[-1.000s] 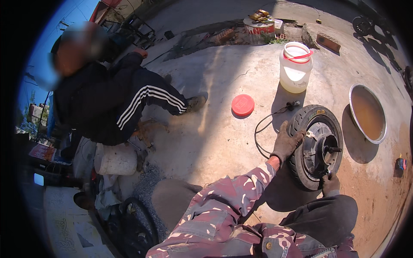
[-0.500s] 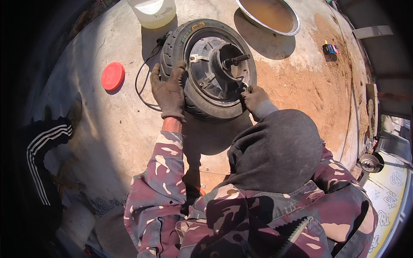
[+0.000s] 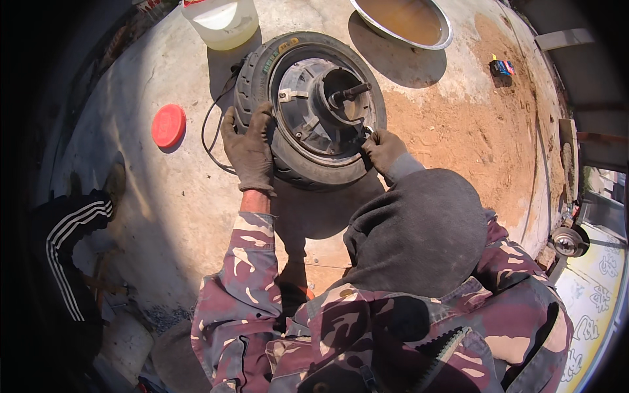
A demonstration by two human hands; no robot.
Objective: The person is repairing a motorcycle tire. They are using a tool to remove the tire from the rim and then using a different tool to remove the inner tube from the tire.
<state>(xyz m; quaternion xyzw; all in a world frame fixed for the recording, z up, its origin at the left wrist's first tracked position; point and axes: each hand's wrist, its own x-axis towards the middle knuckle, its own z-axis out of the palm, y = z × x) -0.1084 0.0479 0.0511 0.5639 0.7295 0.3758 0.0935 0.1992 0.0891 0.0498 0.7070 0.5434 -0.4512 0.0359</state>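
Observation:
A scooter hub-motor wheel (image 3: 314,175), with a black tyre and a grey metal hub, is in front of me, its threaded axle (image 3: 350,95) pointing up and to the right. My left hand (image 3: 252,154), in a brown glove, grips the tyre's near left side, fingers and thumb over the tread and sidewall. At the right side of the rim, my gloved right hand (image 3: 385,152) is closed, its fingertips pinching by a small shiny metal piece that I cannot make out. A dark cloth-covered rounded form (image 3: 419,229) hides most of my right forearm. A black cable (image 3: 205,134) trails left of the wheel.
A red round lid (image 3: 169,126) lies left on the concrete. Behind the wheel stand a translucent bucket (image 3: 226,26) and a metal basin (image 3: 406,23) of brownish water. A small blue-and-red box (image 3: 502,67) is far right. Another person's striped trouser leg (image 3: 62,236) shows at left.
The whole view has shifted slightly, so the wheel and floor things appear a little further left and mostly lower. Both hands keep their places on the wheel.

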